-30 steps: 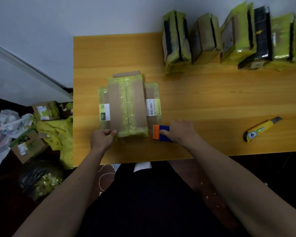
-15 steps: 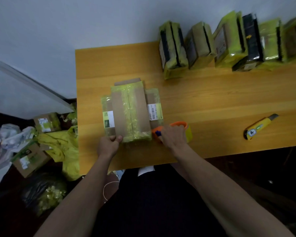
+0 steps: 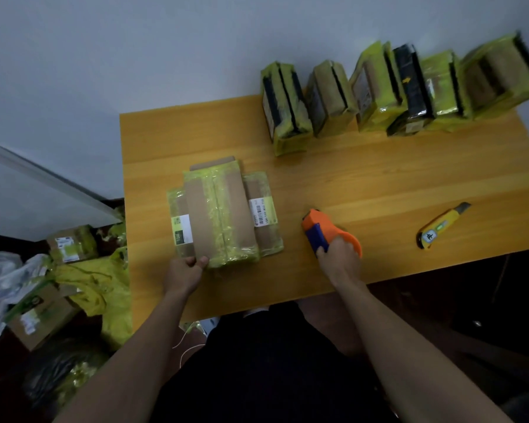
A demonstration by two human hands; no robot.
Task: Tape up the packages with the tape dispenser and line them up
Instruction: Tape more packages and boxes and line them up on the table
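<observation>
A stack of brown cardboard packages [image 3: 223, 215] wrapped in yellow-green tape lies flat on the left part of the wooden table [image 3: 364, 184]. My left hand [image 3: 185, 271] pinches the stack's near left corner. My right hand [image 3: 338, 259] grips the orange and blue tape dispenser [image 3: 321, 228], which rests on the table to the right of the stack, apart from it. Several taped packages [image 3: 394, 93] stand on edge in a row along the table's far right side.
A yellow utility knife [image 3: 440, 225] lies near the table's right front edge. On the floor to the left are cardboard boxes [image 3: 68, 244], yellow wrapping [image 3: 98, 288] and a white bag [image 3: 6, 273]. A wall runs behind the table.
My right hand has carried the tape dispenser to the right, away from the stack's near right corner. My left hand stays on the stack's near left corner.
</observation>
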